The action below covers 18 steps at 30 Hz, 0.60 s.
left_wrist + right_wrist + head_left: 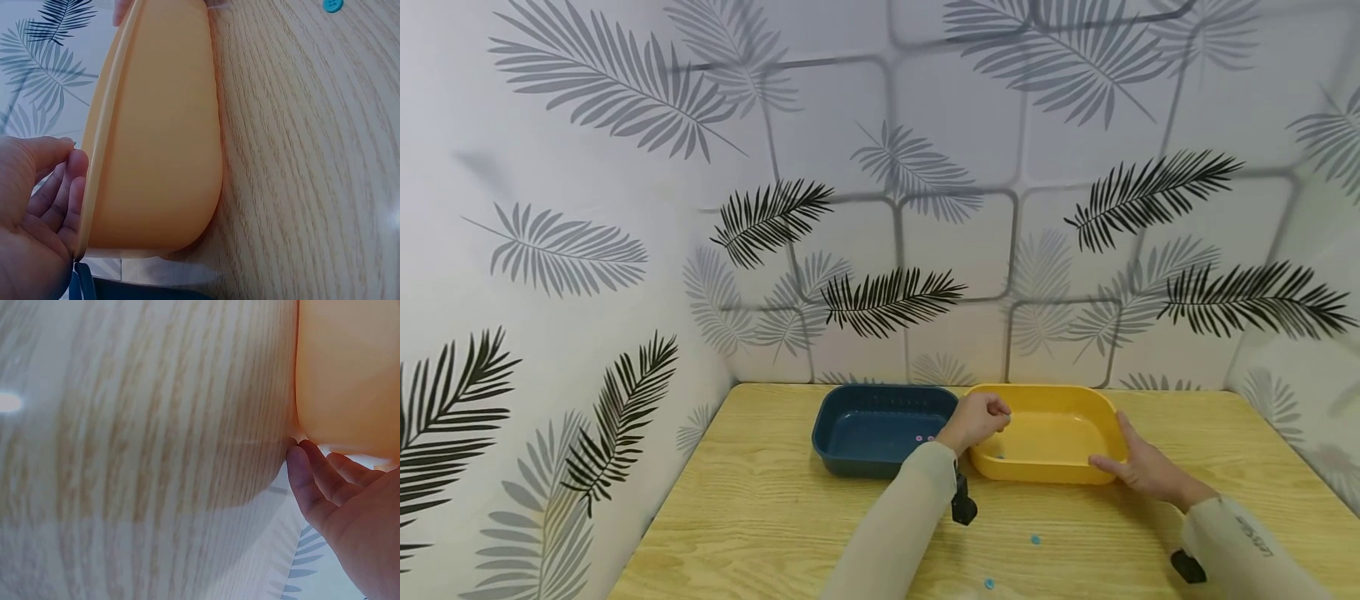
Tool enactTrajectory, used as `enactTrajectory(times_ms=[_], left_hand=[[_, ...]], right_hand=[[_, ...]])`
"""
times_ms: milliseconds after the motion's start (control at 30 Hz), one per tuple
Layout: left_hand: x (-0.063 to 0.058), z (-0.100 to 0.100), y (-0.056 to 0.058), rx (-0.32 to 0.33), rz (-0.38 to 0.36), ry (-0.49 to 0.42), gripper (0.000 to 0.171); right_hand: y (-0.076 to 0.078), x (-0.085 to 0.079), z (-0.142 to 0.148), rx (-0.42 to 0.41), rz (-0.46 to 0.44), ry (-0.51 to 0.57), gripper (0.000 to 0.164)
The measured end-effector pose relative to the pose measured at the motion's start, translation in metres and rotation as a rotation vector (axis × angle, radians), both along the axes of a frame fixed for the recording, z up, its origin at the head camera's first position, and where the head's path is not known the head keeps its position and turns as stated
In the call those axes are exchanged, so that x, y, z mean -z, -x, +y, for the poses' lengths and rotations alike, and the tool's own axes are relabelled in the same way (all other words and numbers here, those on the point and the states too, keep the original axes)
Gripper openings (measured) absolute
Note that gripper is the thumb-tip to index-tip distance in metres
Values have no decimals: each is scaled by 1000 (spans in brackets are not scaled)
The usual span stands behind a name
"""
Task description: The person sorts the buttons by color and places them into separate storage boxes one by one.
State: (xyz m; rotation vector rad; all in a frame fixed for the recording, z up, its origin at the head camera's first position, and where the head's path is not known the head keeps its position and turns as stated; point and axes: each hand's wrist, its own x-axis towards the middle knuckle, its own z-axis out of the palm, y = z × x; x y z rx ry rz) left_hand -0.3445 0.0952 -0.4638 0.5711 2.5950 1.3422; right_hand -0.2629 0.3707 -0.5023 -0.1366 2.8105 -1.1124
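Note:
My left hand [976, 422] is over the left end of a yellow plastic tray [1037, 473]. Its thumb and forefinger pinch a small teal button [75, 144], of which only a sliver shows. The lower fingers are next to the tray's rim in the left wrist view. At the tray's right front corner, my right hand [1146, 465] has thumb and fingers spread, its fairly straight fingertips against the outer wall. Inside the yellow tray, near its left front, lies a small bluish button [1000, 457].
Left of the yellow tray stands a dark blue tray [857, 468] with pink buttons [919, 438] in it. Two teal buttons, one nearer the trays [1035, 540] and one nearer me [988, 583], lie on the wood-grain table [760, 508]. A leaf-patterned wall [850, 350] closes the back.

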Motion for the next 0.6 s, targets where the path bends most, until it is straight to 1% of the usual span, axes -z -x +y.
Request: enactTrajectory(times_ms=[133,233,333,400,500,600], left_hand=[[1,1,0,-12,3,-1,4],[-1,0,-1,-13,-11,-14,8],[-2,-1,-2,-14,-39,-41,14],[-2,-1,-2,-10,-39,-52,16],[-2,-2,-3,1,-30,-64,16],[-4,-5,-5,42,-8,-61,17]], right_hand=[[1,0,0,-2,-16,13,109],[1,0,0,-7,-16,16,107],[-1,-1,-1,-16,10,7,105],[-1,0,-1,-16,21,5,105],[0,1,-1,-18,34,-2,105],[0,3,0,-16,35,-4,106]])
